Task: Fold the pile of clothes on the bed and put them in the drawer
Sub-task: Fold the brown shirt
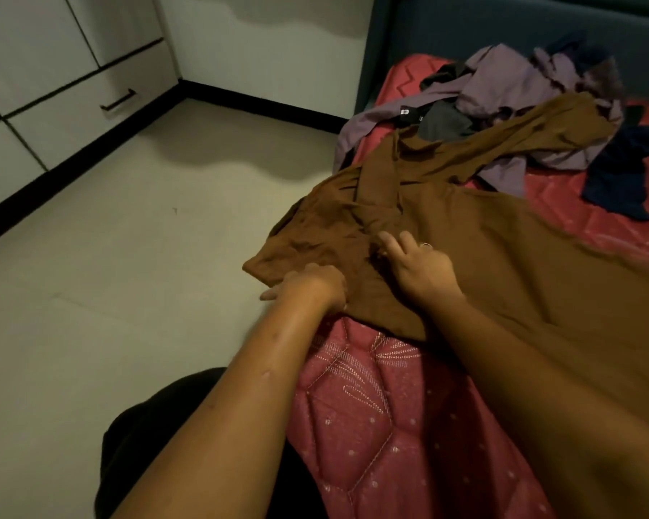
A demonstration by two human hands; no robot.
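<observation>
Brown garment (502, 264) partly hides left hand (313, 284) (maybe gripping).

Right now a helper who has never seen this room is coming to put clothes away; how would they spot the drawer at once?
From the red quilted bed, look across the pale floor to the white cabinet wall at the left of the view. The drawer is the wide panel low on it. Alone among the panels in view, it carries a black bar handle.

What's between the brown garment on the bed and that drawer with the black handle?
In the head view, only pale floor lies between the brown garment and the drawer; nothing rests on that stretch.
</observation>
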